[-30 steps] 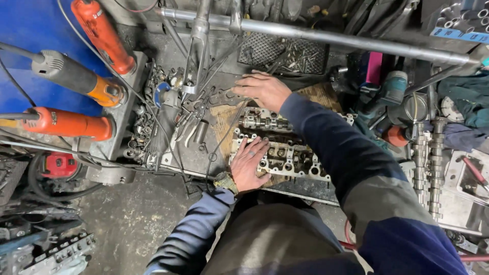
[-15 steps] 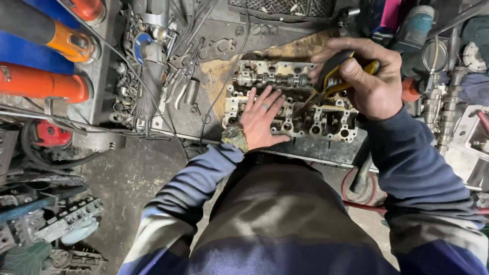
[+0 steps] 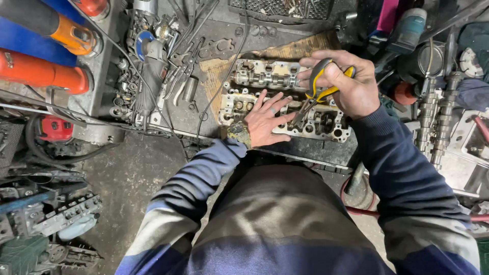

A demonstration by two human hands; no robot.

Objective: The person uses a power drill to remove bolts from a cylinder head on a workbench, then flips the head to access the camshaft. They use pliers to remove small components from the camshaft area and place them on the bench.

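A grey metal cylinder head (image 3: 239,104) lies on the workbench in front of me, with a second similar piece (image 3: 265,74) just behind it. My left hand (image 3: 265,122) rests flat on the near head, fingers spread. My right hand (image 3: 346,81) hovers above the head's right half, gripping pliers with yellow and black handles (image 3: 318,91). The plier jaws point down and left toward the head, close to my left fingertips.
Loose wrenches and small tools (image 3: 178,66) litter the bench to the left. Orange and grey cylinders (image 3: 56,51) lie at far left. Camshafts (image 3: 433,127) sit at right. A wooden board (image 3: 295,48) lies under the parts. A red hose (image 3: 367,211) hangs below the bench.
My right hand came back from the far bench holding the pliers and now holds them over the cylinder head. The left hand stayed flat on the head. The view moved closer.
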